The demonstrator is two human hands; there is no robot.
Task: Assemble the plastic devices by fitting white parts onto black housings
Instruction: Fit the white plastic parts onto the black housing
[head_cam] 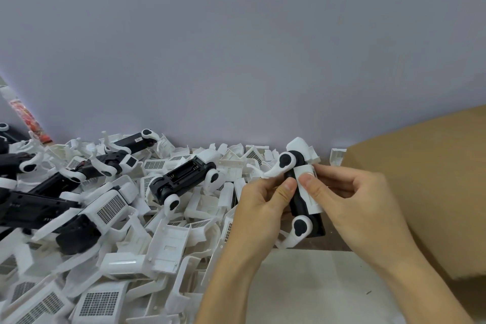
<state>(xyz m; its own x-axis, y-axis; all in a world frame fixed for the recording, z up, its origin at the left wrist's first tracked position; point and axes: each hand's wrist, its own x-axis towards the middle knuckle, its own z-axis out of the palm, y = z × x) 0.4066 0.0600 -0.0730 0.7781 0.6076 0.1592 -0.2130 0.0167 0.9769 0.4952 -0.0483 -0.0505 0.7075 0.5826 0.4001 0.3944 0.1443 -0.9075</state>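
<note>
Plain pale wall fills the top half, and below it a worktop (302, 284) buried on the left under a heap of loose white parts (168, 242) w/ several black housings (181, 179) mixed in, some already wearing white bits. Cardboard box (426, 192) sits off to the right.

Centre-right, the action: one black housing (298, 200) is held up off the worktop between both hands, long axis running near to far, tilted a touch leftwards at the far end. Left hand (260, 208) grips it from the left, thumb curled onto its side. Right hand (347, 192) comes in from the right, thumb and fingers pinching a white cover (310, 189) against the housing's right flank. So both hands are clamped on the same piece, thumbs nearly meeting on top.

Looks like the cover is mid-fit; the right hand is the one on it, and I'd guess the push has to go leftwards, square into the housing, while the left braces.

Hard to tell if the cover's clips are seated: the join is hidden under the thumbs. The fingers behind the housing are out of sight too
</note>
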